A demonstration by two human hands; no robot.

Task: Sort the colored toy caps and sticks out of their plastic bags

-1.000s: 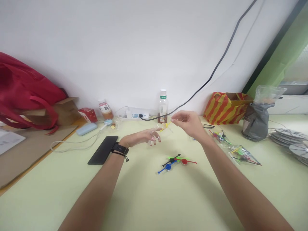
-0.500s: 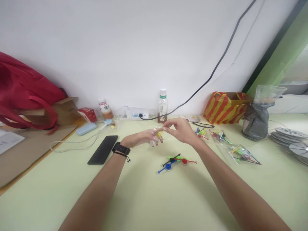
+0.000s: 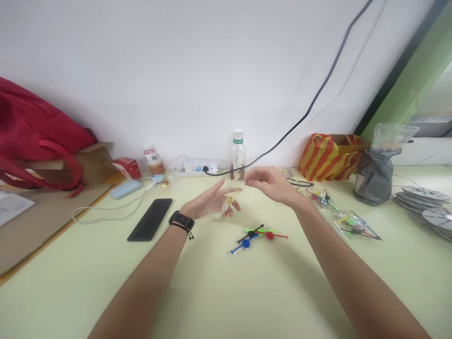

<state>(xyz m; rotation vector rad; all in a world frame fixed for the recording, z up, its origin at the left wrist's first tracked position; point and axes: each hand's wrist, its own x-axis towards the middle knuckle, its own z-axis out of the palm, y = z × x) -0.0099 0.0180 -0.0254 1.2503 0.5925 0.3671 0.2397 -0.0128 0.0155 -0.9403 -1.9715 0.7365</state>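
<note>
In my left hand (image 3: 212, 203), a yellow arrow spinner (image 3: 229, 201) with a clear part lies against the curled fingers, while the thumb points up away from it. My right hand (image 3: 270, 184) is just to the right, its thumb and fingertips pinched together; whatever is between them is too small to make out. On the table below both hands lie several arrow spinners grouped together: a blue one (image 3: 246, 243), a black one (image 3: 251, 233), a red one (image 3: 270, 236) and a green one (image 3: 261, 231) partly under the others.
Clear bags of coloured spinners (image 3: 356, 225) lie to the right, near a striped bag (image 3: 328, 157) and stacked discs (image 3: 423, 197). A drink bottle (image 3: 238, 155) stands by the wall beside a power strip (image 3: 201, 167). A black phone (image 3: 150, 220) lies left of my watch (image 3: 181, 220).
My right hand has drawn away to the right from the yellow spinner. My left thumb has lifted and the left hand has opened somewhat, with the spinner still in it.
</note>
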